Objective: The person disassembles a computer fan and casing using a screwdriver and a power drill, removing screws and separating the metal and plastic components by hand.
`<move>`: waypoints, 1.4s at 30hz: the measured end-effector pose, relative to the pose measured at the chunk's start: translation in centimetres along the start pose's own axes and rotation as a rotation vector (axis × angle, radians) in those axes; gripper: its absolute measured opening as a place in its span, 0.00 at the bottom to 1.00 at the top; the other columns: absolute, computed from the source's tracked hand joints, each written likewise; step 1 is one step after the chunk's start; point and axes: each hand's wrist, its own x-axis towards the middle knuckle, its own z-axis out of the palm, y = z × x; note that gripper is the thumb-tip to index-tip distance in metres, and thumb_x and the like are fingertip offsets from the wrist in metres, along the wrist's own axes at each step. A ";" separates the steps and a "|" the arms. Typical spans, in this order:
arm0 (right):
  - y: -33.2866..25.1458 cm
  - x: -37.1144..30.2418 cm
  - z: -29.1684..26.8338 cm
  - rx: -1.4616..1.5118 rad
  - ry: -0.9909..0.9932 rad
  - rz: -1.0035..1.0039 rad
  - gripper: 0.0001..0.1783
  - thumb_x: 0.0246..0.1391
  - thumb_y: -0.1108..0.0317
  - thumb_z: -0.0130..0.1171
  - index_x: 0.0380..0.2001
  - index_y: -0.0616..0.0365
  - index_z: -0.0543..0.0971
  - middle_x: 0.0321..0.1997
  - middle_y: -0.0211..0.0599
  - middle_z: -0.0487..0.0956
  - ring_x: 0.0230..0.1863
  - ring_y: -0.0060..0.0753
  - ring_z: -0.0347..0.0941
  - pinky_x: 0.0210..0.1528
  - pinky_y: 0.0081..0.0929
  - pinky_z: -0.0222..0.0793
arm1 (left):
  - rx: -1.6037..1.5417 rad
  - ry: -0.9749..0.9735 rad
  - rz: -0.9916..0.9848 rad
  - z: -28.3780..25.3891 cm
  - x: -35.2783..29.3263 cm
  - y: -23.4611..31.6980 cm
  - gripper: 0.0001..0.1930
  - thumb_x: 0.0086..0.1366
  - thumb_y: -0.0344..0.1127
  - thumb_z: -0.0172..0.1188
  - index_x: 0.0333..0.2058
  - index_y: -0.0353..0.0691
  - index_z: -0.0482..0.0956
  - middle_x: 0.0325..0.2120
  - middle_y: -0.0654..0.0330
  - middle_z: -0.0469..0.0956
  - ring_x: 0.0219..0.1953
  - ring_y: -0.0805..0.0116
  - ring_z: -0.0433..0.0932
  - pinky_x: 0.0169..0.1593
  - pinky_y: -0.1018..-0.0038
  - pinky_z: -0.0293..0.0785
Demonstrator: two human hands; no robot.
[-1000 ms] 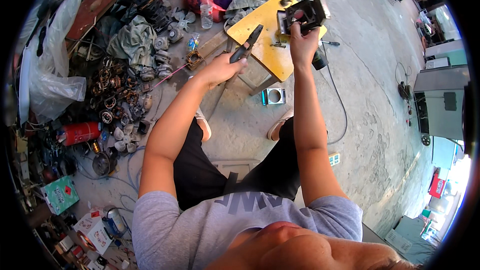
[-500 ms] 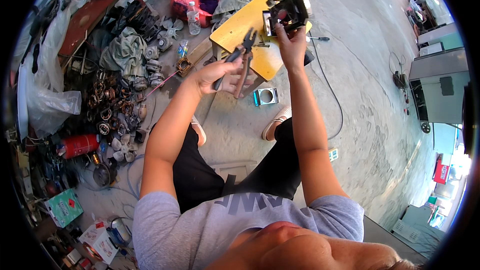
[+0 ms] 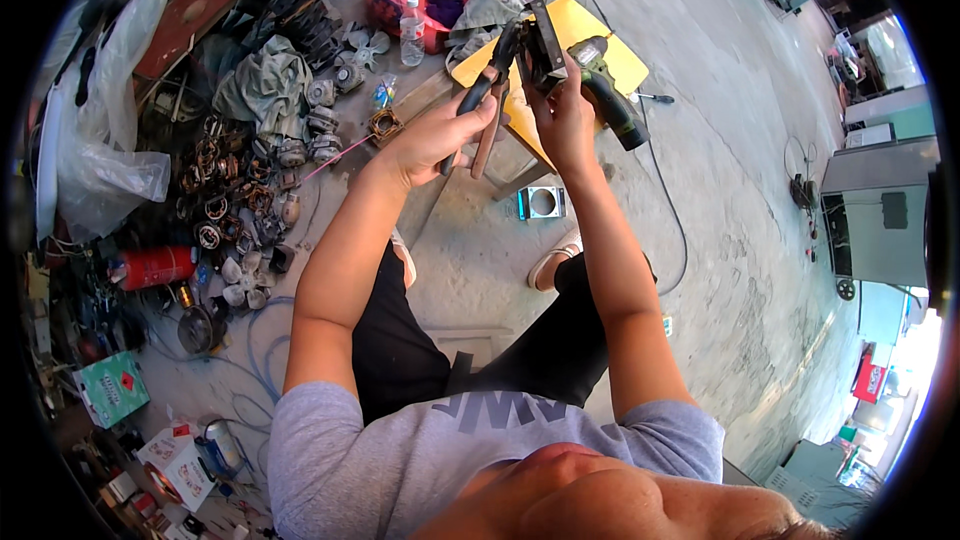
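- Housing (image 3: 546, 52), black and boxy, is held up over the near part of the stool (image 3: 575, 22), gripped in the right hand (image 3: 567, 128).
- That hand is closed on the housing's lower end, thumb and fingers pinching from either side, wrist pointing away from the body.
- Pliers (image 3: 497, 68) sit in the left hand (image 3: 432, 147), its fingers bent around the grips and the thumb along one of them; the two handles stand apart.
- The pliers' head is up at the housing's left side; whether metal meets metal there I cannot tell.
- The housing looks stiff and flat-sided, with straight edges and a dull sheen; its inner parts are too dark to make out.
- The pliers' handles are long and slim, one dark, one brownish.
- The stool top is a smooth yellow board with rounded corners.
- A drill (image 3: 612, 100), green and black, lies just right of the right hand, its thick dark end jutting past the board.
- On the rough, stained concrete floor (image 3: 740, 200) below is a small squarish part (image 3: 542, 203) with a round hole.
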 end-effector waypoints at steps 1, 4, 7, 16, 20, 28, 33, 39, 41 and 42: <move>-0.1 0.0 0.3 0.010 -0.009 -0.006 0.33 0.55 0.69 0.63 0.62 0.55 0.61 0.38 0.49 0.82 0.36 0.45 0.82 0.36 0.34 0.75 | 0.041 -0.013 0.018 -0.2 -0.1 0.0 0.27 0.72 0.50 0.49 0.67 0.55 0.55 0.42 0.67 0.71 0.45 0.73 0.72 0.39 0.69 0.71; -0.5 -0.1 0.5 0.005 -0.031 0.029 0.33 0.55 0.70 0.63 0.62 0.55 0.61 0.40 0.50 0.82 0.37 0.46 0.82 0.37 0.35 0.75 | 0.093 -0.056 0.087 -0.3 -0.2 0.2 0.30 0.72 0.51 0.50 0.68 0.52 0.54 0.34 0.69 0.68 0.27 0.81 0.66 0.26 0.78 0.61; -0.7 0.0 0.8 -0.001 -0.035 -0.011 0.33 0.55 0.71 0.63 0.62 0.54 0.61 0.40 0.50 0.82 0.38 0.48 0.82 0.37 0.36 0.75 | 0.123 0.047 0.156 -0.2 0.2 -0.4 0.30 0.72 0.50 0.50 0.68 0.50 0.55 0.30 0.71 0.65 0.18 0.82 0.59 0.21 0.78 0.59; -1.1 0.0 1.2 -0.111 -0.030 -0.071 0.34 0.55 0.72 0.62 0.62 0.53 0.60 0.43 0.51 0.81 0.39 0.52 0.81 0.36 0.37 0.75 | 0.141 0.048 0.133 0.4 -0.7 0.3 0.23 0.74 0.49 0.47 0.64 0.53 0.60 0.28 0.72 0.64 0.18 0.83 0.61 0.20 0.81 0.52; -1.0 0.0 1.4 -0.152 -0.025 -0.064 0.34 0.55 0.71 0.62 0.63 0.53 0.60 0.45 0.50 0.81 0.40 0.53 0.80 0.36 0.38 0.75 | 0.139 -0.005 0.092 -0.1 -0.8 0.4 0.22 0.73 0.49 0.47 0.62 0.52 0.61 0.27 0.73 0.64 0.20 0.84 0.62 0.21 0.81 0.52; -0.5 0.0 2.1 -0.261 0.013 -0.143 0.35 0.53 0.71 0.63 0.63 0.52 0.61 0.46 0.49 0.81 0.38 0.52 0.81 0.33 0.39 0.76 | 0.079 0.032 0.003 0.5 -1.7 1.3 0.25 0.72 0.52 0.48 0.63 0.50 0.60 0.32 0.69 0.67 0.33 0.81 0.70 0.29 0.81 0.73; -0.6 0.0 2.2 -0.315 0.031 -0.196 0.36 0.51 0.71 0.64 0.63 0.52 0.61 0.49 0.49 0.80 0.38 0.51 0.81 0.33 0.38 0.76 | 0.047 0.002 0.028 0.1 -1.7 1.1 0.26 0.72 0.51 0.49 0.62 0.48 0.60 0.37 0.66 0.68 0.43 0.76 0.71 0.35 0.77 0.78; -0.6 0.0 2.5 -0.382 0.044 -0.249 0.37 0.50 0.71 0.65 0.62 0.51 0.62 0.53 0.49 0.78 0.41 0.50 0.80 0.36 0.38 0.77 | -0.004 0.025 0.037 0.2 -1.9 1.2 0.22 0.72 0.51 0.50 0.57 0.46 0.65 0.38 0.67 0.68 0.44 0.75 0.72 0.35 0.76 0.78; -0.6 -0.2 2.6 -0.369 0.028 -0.195 0.37 0.49 0.70 0.66 0.62 0.51 0.62 0.53 0.48 0.78 0.42 0.51 0.80 0.37 0.37 0.77 | -0.006 0.032 0.037 0.1 -1.9 1.2 0.21 0.72 0.51 0.50 0.56 0.46 0.65 0.37 0.67 0.68 0.43 0.75 0.72 0.34 0.77 0.77; -0.7 -0.4 2.7 -0.368 0.005 -0.156 0.36 0.50 0.71 0.66 0.62 0.53 0.63 0.52 0.49 0.79 0.43 0.50 0.80 0.38 0.37 0.77 | -0.001 0.032 0.038 -0.1 -1.8 1.0 0.21 0.72 0.51 0.50 0.56 0.46 0.66 0.37 0.67 0.68 0.43 0.76 0.72 0.33 0.79 0.76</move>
